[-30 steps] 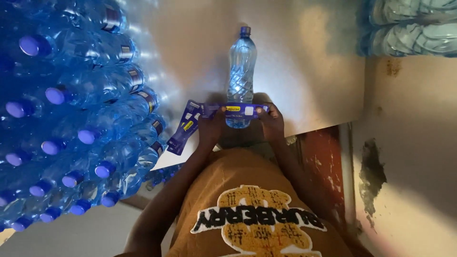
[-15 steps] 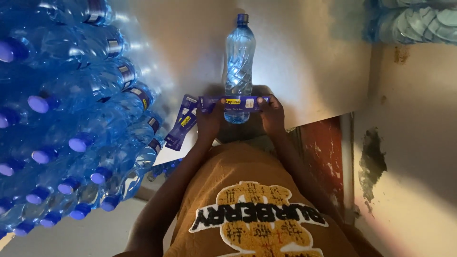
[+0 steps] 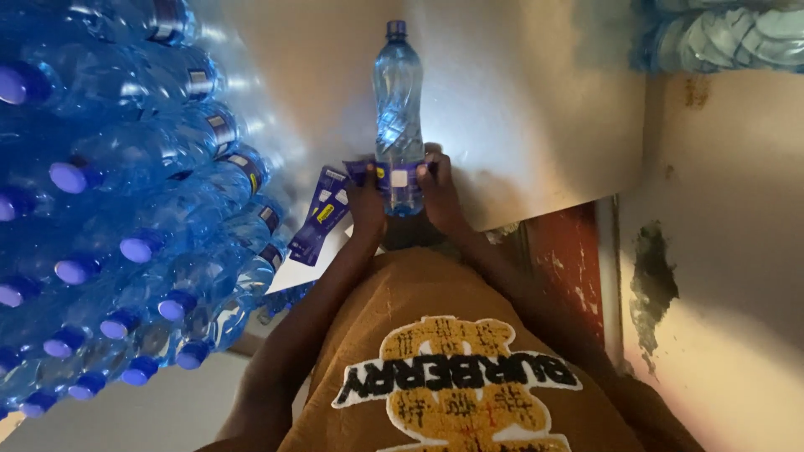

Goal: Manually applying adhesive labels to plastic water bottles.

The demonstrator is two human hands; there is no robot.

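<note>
A clear blue plastic water bottle [image 3: 397, 92] with a blue cap stands on the pale table [image 3: 536, 125] in front of me. A purple label strip [image 3: 400, 177] is wrapped around its lower body. My left hand [image 3: 367, 208] presses the label's left end against the bottle. My right hand [image 3: 440, 194] holds the label's right end on the other side. Both hands close around the bottle's base.
A big stack of capped blue bottles [image 3: 126, 201] fills the left side. Loose purple labels [image 3: 321, 214] lie on the table beside my left hand. More wrapped bottles [image 3: 720, 33] sit at the top right, next to a stained wall [image 3: 729, 251].
The label was held flat and stretched in front of the bottle; now it is wrapped around the bottle, and both hands have closed in against its sides.
</note>
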